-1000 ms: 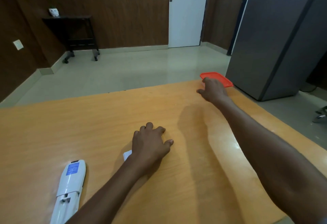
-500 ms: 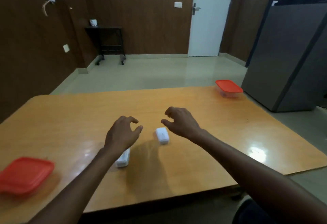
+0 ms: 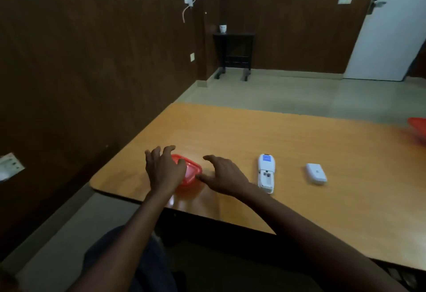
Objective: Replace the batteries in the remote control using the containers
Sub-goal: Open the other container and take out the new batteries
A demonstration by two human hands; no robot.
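I see an orange-tan worktop (image 3: pixel 253 135) with a fine wood-grain pattern and pale glare patches near its near edge. At its left end sits a container (image 3: pixel 192 172) with a bright red lid and clear, red-tinted walls. Right of it lies a white remote control (image 3: pixel 266 173) bearing a small blue label at its far end. Further right is a plain white battery cover (image 3: pixel 316 173). A second red container (image 3: pixel 418 128) shows at the right edge. The walls are dark brown wood panelling, the floor pale grey-green, the door (image 3: pixel 389 38) white, the far side table (image 3: pixel 234 54) black.
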